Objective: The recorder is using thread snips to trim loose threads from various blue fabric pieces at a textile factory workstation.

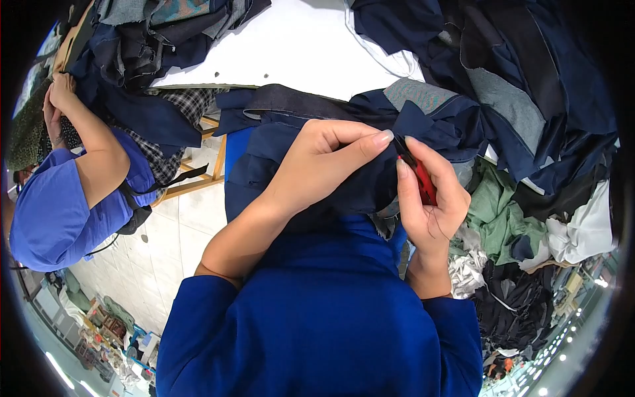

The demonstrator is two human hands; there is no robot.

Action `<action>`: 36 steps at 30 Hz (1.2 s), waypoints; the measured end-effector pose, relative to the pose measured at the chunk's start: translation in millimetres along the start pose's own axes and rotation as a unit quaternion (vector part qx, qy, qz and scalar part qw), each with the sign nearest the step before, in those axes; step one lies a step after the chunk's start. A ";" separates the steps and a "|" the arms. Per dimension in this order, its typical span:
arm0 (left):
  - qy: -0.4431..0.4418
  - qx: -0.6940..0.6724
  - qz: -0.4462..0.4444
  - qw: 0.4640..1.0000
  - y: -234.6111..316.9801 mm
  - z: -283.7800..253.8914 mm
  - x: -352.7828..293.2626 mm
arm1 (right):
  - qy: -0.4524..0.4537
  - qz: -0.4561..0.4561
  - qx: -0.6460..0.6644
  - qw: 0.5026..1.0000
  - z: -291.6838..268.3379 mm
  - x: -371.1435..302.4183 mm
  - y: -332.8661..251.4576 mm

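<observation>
My left hand (314, 162) is closed in a pinch, thumb against finger, on an edge of dark navy fabric (264, 159) gathered in front of me. Between the thumb and fingers of my right hand (440, 198) is a small pair of red and black thread snips (424, 182). The dark tips of the snips come right up beside my left thumb, next to the fabric edge. A navy flap stands up just behind them. Whether the blades touch the cloth or a thread, I cannot tell.
Ahead is a white table (291, 46) with navy garments (503, 73) heaped right and more dark clothing (145, 46) left. A co-worker in a blue top (59, 205) sits at the left near a wooden stool (198, 185). Green cloth (493, 212) and scraps lie at the right.
</observation>
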State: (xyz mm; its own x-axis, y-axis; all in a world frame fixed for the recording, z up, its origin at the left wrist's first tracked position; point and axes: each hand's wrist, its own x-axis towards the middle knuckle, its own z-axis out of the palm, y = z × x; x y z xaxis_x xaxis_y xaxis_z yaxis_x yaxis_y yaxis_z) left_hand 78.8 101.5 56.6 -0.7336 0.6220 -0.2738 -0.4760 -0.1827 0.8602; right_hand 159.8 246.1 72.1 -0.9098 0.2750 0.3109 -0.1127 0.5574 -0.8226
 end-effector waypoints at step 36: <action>-0.098 0.056 0.202 0.973 -9.7 -9.1 6.8 | 0.063 0.145 0.203 0.966 6.2 -2.4 1.7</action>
State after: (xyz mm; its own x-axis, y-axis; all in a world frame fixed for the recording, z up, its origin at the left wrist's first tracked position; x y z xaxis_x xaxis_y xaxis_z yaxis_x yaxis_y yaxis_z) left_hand 74.0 100.6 42.5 -0.7379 0.6518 0.1751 -0.1028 -0.3650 0.9253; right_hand 159.3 241.6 67.0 -0.8739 0.4805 0.0733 -0.0302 0.0969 -0.9948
